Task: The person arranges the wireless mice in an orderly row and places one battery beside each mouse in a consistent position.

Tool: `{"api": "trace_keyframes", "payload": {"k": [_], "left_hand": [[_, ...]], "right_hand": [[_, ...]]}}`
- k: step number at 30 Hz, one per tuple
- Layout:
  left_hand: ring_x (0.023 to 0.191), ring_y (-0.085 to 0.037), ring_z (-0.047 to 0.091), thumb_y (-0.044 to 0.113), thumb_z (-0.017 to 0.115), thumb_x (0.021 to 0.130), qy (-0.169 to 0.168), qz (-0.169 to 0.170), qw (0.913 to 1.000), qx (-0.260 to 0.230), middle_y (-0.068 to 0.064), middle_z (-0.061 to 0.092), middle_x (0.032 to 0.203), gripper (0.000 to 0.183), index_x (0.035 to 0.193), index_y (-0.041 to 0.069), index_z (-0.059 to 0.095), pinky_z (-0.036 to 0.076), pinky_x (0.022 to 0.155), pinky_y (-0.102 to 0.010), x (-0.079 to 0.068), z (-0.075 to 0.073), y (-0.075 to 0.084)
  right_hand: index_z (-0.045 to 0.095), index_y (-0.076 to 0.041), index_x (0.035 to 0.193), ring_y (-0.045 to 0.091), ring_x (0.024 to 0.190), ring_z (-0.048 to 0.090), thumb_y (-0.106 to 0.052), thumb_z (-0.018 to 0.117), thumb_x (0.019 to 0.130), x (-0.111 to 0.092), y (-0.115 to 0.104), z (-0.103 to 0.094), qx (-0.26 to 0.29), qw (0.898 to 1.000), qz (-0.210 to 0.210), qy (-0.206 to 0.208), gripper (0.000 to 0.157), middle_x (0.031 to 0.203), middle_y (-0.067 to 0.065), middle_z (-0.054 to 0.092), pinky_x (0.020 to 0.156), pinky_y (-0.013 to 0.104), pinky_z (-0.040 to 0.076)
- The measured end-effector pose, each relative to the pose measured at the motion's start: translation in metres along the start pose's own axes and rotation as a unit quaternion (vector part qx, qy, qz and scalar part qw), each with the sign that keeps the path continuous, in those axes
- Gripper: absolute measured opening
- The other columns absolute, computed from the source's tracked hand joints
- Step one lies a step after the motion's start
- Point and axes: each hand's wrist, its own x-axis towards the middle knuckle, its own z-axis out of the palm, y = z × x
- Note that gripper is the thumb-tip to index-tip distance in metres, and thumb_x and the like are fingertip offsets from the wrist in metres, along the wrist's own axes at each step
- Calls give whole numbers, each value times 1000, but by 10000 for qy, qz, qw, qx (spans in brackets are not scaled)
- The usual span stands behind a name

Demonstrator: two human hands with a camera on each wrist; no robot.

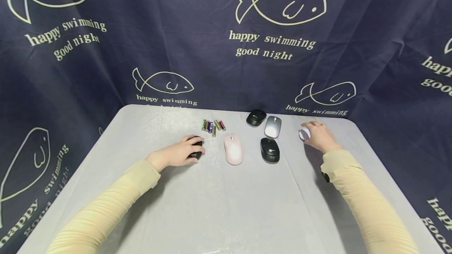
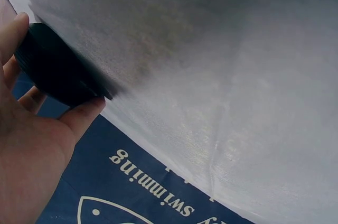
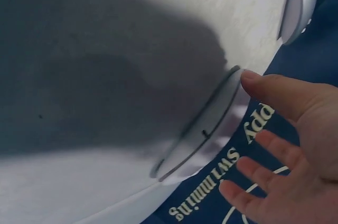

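Note:
My left hand (image 1: 181,152) lies over a black computer mouse (image 1: 195,148) on the table, fingers and thumb gripping its sides. In the left wrist view, the black mouse (image 2: 58,68) sits between the fingertips, dark in shadow. At the right, my right hand (image 1: 319,134) reaches to a pale white-lavender mouse (image 1: 304,133). The right wrist view shows the thumb at one end of this pale mouse (image 3: 211,134), while the other fingers extend loosely apart from it. Between the hands lie a pink mouse (image 1: 233,150), a silver mouse (image 1: 273,127) and two black mice (image 1: 270,150).
Several small batteries (image 1: 212,126) lie near the back edge, left of centre. A dark object (image 1: 325,176), mostly hidden, lies beneath the right forearm. Navy cloth (image 1: 212,50) printed with fish hangs behind and beside the white table (image 1: 226,207).

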Motion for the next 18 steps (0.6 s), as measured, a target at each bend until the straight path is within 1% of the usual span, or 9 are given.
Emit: {"api": "trace_keyframes", "payload": {"k": [8,14,18], "left_hand": [[127,-53,34,18,67,87,15,2,10000,-51,-25,41,139,31,117,12,60,27,107,-61,-1,2,0],[127,-54,33,17,68,86,37,-32,9999,-115,-25,42,139,32,117,12,60,28,107,-61,-1,-2,1],[125,-55,35,17,69,86,37,35,10000,-51,-26,43,137,33,116,11,60,29,105,-62,-2,-3,2]], "right_hand": [[48,-1,131,59,118,36,-2,73,70,0,8,6,31,10000,-49,-69,66,137,32,38,85,74,37],[50,1,128,59,114,40,0,70,71,-2,12,11,153,9999,15,33,61,132,31,44,84,73,38],[50,1,128,58,113,41,2,67,72,-2,14,16,163,9998,94,34,59,129,31,46,83,73,39]]}}
